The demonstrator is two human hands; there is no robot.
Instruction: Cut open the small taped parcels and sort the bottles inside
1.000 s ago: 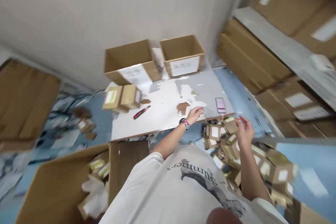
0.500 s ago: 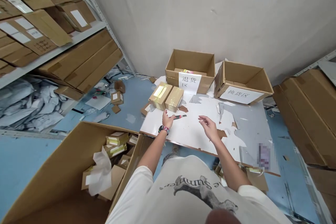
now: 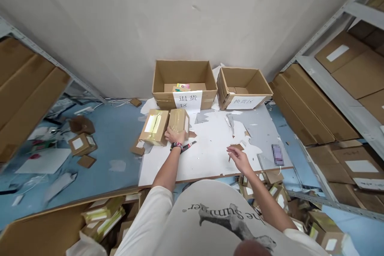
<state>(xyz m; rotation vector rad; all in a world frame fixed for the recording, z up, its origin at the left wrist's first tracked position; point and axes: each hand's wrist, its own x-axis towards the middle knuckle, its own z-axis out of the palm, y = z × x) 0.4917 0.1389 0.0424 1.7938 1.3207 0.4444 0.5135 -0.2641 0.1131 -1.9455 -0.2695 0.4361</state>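
My left hand (image 3: pixel 174 136) is on the near end of a small taped carton (image 3: pixel 177 120), its fingers spread against the cardboard. Left of that carton sits another taped carton (image 3: pixel 154 127) with a white label. A red and black cutter (image 3: pixel 188 146) lies on the white tabletop (image 3: pixel 207 160), beside my left wrist. My right hand (image 3: pixel 238 158) hovers over the right part of the table, fingers loosely apart and holding nothing visible, near a torn brown scrap (image 3: pixel 238 147).
Two open boxes with paper signs, one larger (image 3: pixel 207 100) and one smaller (image 3: pixel 261 100), stand at the table's back. A blurred phone (image 3: pixel 277 154) lies at the right. A big carton (image 3: pixel 45 228) of parcels is at lower left; shelves flank both sides.
The view has turned to the right. My left hand has moved from beside the cutter up onto the right-hand small carton. My right hand remains raised over the table.
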